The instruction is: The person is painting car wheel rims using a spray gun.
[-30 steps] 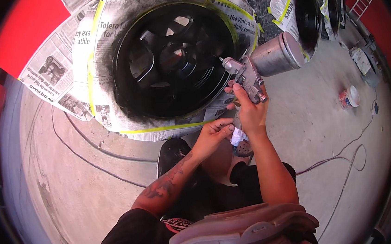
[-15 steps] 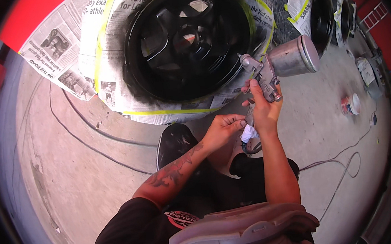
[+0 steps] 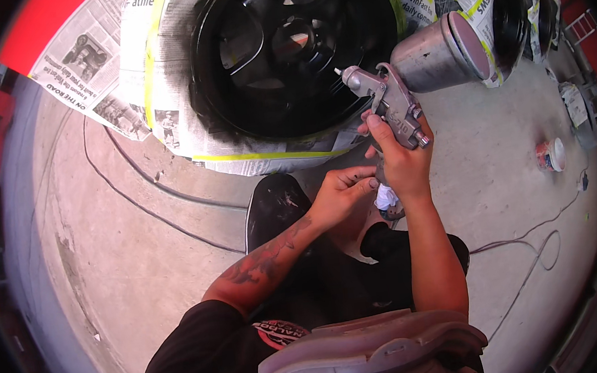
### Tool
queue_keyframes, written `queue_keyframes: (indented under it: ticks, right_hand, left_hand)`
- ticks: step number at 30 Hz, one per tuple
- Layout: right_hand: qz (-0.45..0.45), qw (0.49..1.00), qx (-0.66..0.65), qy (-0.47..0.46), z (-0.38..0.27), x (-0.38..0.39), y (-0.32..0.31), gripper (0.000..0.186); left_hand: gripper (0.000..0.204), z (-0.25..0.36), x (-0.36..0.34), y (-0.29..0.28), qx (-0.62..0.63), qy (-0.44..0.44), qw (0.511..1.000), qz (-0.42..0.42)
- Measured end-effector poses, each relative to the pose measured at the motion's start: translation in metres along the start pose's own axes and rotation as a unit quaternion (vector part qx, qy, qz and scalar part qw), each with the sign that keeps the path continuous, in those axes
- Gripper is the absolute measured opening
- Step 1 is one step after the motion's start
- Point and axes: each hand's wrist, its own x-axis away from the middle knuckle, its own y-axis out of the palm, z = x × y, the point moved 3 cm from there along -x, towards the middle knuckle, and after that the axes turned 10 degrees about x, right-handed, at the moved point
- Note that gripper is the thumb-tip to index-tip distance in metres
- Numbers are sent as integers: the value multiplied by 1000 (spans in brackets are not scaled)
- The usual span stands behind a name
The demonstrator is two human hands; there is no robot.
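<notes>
The right hand is clenched around the grip of a grey metal spray gun, fingers wrapped over the handle and trigger area, holding it upright in front of the body. The gun's nozzle points left, toward a black wheel, and its metal cup sticks out to the right at a tilt. The left hand sits just below and left of the right one, fingers curled in at the base of the gun's handle, where something white shows under the right hand; I cannot tell whether the left fingers actually grip it or only touch it.

The wheel lies on sheets of newspaper edged with yellow tape, all spread on a concrete floor. A thin hose curves across the floor to the left. A second masked wheel stands at the upper right, and a small container sits on the floor well to the right.

Compared with half a second ago, the gun stands slightly higher and closer to the wheel's right rim (the view has also tipped, so the wheel fills more of the top of the picture). The left hand has stayed tucked at the handle's base, and the right hand's hold looks unchanged.
</notes>
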Motion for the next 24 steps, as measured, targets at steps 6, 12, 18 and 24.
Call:
queue_keyframes:
  ticks: [6,12,18,24]
  right_hand:
    - [7,1000,-12,-12,2,4,7,30]
    - [73,996,-22,-41,6,1,0,26]
    - [136,990,-21,-35,7,-3,-5,24]
    - [181,983,-22,-25,10,-10,-12,23]
  left_hand:
    - [21,4,7,-13,-85,6,996,28]
    - [26,8,-4,-11,-74,4,997,8]
    - [27,7,-21,-15,-81,1,997,-20]
    - [27,11,-35,-23,-108,10,994,-18]
